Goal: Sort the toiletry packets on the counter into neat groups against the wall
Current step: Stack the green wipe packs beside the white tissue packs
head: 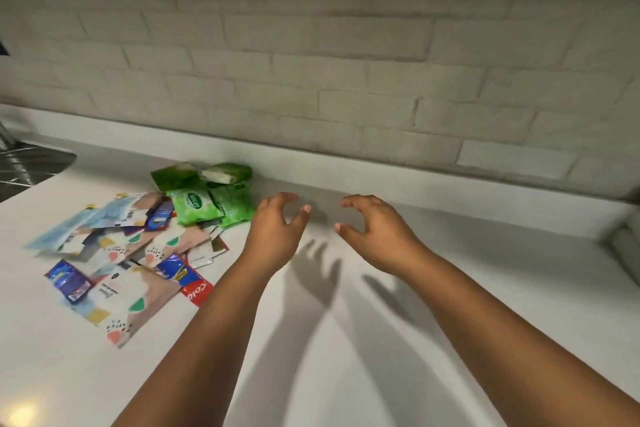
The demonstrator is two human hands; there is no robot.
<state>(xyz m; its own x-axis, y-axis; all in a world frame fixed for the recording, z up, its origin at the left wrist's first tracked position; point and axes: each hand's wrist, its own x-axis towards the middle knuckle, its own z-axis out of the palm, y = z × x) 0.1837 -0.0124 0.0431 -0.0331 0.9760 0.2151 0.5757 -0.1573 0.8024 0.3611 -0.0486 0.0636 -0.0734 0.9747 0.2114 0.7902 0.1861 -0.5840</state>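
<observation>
1. Bench (381,340): white, smooth and matt, running along the wall; a low white upstand joins it to the wall.
2. Wall (311,45): pale brick-pattern tiles, staggered courses, dimly lit.
3. Sink (31,163): a steel basin edge shows at the far left, set into the bench.
4. Packets (138,246): a loose, overlapping pile on the left part of the bench, apart from the upstand at its near side.
5. Green packs (207,194): four or so, clustered at the far end of the pile, nearest the wall; the rearmost lie just beside the upstand.
6. Flat sachets (117,308): pale, with coloured shapes, spread at the near side; small blue sachets (69,282) lie on top of them, and a red-and-blue tube pack (188,279) sits at the pile's right edge.
7. Left hand (277,222): held above the bench just right of the green packs — grip apart, fingers loosely curled, holding nothing.
8. Right hand (374,225): level with the left, a gap between them — grip apart, fingers curved, holding nothing.
9. Both forearms cast hard shadows on the bare bench below the hands.
</observation>
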